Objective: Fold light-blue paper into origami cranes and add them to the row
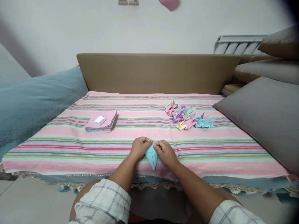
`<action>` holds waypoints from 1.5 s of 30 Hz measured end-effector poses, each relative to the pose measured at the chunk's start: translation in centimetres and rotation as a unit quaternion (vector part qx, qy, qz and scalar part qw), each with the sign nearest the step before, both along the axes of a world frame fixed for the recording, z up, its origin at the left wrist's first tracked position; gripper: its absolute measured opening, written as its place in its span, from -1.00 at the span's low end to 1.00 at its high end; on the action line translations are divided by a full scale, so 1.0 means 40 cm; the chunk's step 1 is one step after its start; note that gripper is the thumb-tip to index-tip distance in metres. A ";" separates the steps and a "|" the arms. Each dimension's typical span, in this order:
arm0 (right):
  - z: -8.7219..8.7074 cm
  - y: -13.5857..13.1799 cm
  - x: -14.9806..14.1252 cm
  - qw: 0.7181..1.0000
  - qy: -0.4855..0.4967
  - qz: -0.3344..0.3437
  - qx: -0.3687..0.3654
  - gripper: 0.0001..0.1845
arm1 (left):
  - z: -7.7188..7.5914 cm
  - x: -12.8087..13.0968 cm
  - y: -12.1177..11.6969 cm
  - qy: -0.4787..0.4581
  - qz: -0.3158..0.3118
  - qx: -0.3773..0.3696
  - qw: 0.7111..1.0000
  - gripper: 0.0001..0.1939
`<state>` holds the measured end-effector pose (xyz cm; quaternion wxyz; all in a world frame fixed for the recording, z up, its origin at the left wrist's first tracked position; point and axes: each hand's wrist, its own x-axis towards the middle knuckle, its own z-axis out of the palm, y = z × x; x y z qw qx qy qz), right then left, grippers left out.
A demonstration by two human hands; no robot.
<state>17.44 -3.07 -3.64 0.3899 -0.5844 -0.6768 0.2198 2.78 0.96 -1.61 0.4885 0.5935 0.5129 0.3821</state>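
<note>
Pinching the blue folded paper [151,157] up top, left hand [140,147] and right hand [165,152] were pretty much equally close; it sat between them, long axis aimed at the near edge of the striped cloth [93,160].

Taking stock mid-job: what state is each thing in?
Blue paper: folded to a point, held
Left hand: pinching blue paper
Right hand: pinching blue paper
Cranes: folded, clustered
Paper stack: fairly neat, flat
White box: lying on the stack
Cloth: spread out, slightly wrinkled
Grey cushions: piled
</note>
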 end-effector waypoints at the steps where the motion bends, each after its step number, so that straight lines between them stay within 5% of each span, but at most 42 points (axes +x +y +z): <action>1: -0.001 0.000 0.000 1.000 0.000 -0.001 0.001 -0.85 | 0.000 0.000 0.000 0.003 0.001 0.001 1.000 -0.66; 25: 0.002 -0.001 0.001 1.000 -0.020 -0.006 0.006 -0.88 | -0.005 0.002 0.003 0.074 0.005 0.074 0.995 -0.73; 30: -0.002 -0.001 0.003 1.000 0.000 -0.007 0.012 -0.92 | -0.001 0.000 -0.008 0.028 0.014 0.043 0.999 -0.71; 41: 0.015 -0.005 0.050 0.990 -0.041 0.135 0.014 -0.75 | 0.026 -0.041 -0.043 -0.019 -0.069 -0.006 0.997 -0.79; 45: 0.009 -0.004 0.061 0.983 -0.074 0.167 0.015 -0.67 | 0.025 -0.041 -0.062 0.034 -0.075 0.029 0.996 -0.76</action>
